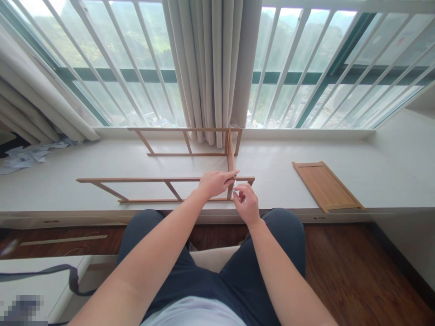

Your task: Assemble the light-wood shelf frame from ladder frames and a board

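A light wooden frame (pixel 136 180) of thin rails stands on the white window ledge (pixel 54 181), with a second frame side (pixel 185 130) farther back and a crossbar (pixel 230 156) joining them. My left hand (pixel 214 183) rests on the near rail at its right end, fingers pressed against the joint. Just right of it, my right hand (pixel 245 201) pinches a small metal tool (pixel 234 186), possibly a hex key, at the same corner. The tool's tip is hidden by my fingers.
A flat wooden panel (pixel 326 185) lies on the ledge to the right. Crumpled wrapping paper (pixel 27 156) sits at the far left. Grey curtains (pixel 214 68) hang behind the frame before barred windows. Dark wood floor (pixel 356 271) lies below; a strap (pixel 50 271) crosses a white surface at lower left.
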`<action>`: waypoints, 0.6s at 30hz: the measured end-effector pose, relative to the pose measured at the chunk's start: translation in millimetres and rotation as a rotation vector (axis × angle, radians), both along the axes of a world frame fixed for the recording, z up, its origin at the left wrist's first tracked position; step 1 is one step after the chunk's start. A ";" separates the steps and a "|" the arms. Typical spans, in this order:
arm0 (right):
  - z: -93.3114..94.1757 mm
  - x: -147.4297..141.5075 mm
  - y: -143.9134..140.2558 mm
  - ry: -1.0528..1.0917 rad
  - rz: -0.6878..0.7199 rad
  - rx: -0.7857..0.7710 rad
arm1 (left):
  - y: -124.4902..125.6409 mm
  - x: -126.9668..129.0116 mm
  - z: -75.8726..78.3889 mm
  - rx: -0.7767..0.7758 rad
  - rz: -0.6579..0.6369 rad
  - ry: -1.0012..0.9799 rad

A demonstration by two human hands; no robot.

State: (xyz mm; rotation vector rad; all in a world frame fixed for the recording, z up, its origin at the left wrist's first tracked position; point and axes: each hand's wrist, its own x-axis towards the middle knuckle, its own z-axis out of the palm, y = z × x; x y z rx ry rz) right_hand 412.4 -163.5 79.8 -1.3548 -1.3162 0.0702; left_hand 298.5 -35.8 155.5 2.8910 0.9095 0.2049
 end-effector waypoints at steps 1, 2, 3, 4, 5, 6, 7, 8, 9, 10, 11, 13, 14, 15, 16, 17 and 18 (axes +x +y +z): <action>-0.6 0.3 -0.1 -0.008 -0.001 0.004 | 0.0 0.0 -0.3 0.004 -0.001 0.001; -1.3 0.6 0.0 -0.015 -0.004 0.011 | 0.0 0.0 -0.6 0.008 -0.002 0.001; -2.2 1.0 0.1 -0.021 -0.008 0.018 | 0.1 0.0 -1.0 0.010 -0.002 0.001; -3.1 1.4 0.3 -0.026 -0.014 0.025 | 0.1 0.0 -1.2 0.012 -0.002 0.000; -3.9 1.7 0.6 -0.029 -0.020 0.028 | 0.1 0.0 -1.4 0.013 -0.002 0.000; -4.7 2.1 0.8 -0.031 -0.026 0.027 | 0.0 0.0 -1.4 0.013 -0.003 0.001; -5.3 2.3 1.1 -0.034 -0.030 0.023 | 0.0 0.1 -1.3 0.013 -0.003 0.003; -5.9 2.5 1.4 -0.037 -0.033 0.019 | -0.1 0.2 -1.2 0.012 -0.003 0.005; -6.5 2.6 1.7 -0.041 -0.036 0.016 | -0.1 0.2 -1.0 0.011 -0.001 0.008; -7.1 2.5 1.9 -0.044 -0.039 0.014 | -0.1 0.3 -0.8 0.011 0.000 0.010; -7.7 2.4 2.2 -0.046 -0.044 0.013 | 0.0 0.4 -0.6 0.011 0.001 0.010; -8.9 1.9 2.8 -0.048 -0.059 0.010 | 0.3 0.4 -0.6 0.012 -0.002 0.006; -9.4 1.6 3.0 -0.049 -0.067 0.007 | 0.4 0.3 -0.6 0.013 -0.005 0.002; -9.9 1.3 3.2 -0.050 -0.076 0.007 | 0.6 0.2 -0.6 0.014 -0.007 -0.001; -10.4 1.0 3.4 -0.052 -0.083 0.008 | 0.6 0.2 -0.6 0.013 -0.008 -0.002; -10.7 0.9 3.5 -0.057 -0.090 0.012 | 0.6 0.1 -0.5 0.011 -0.008 -0.004; -10.9 0.8 3.5 -0.062 -0.094 0.017 | 0.5 0.1 -0.4 0.007 -0.006 -0.004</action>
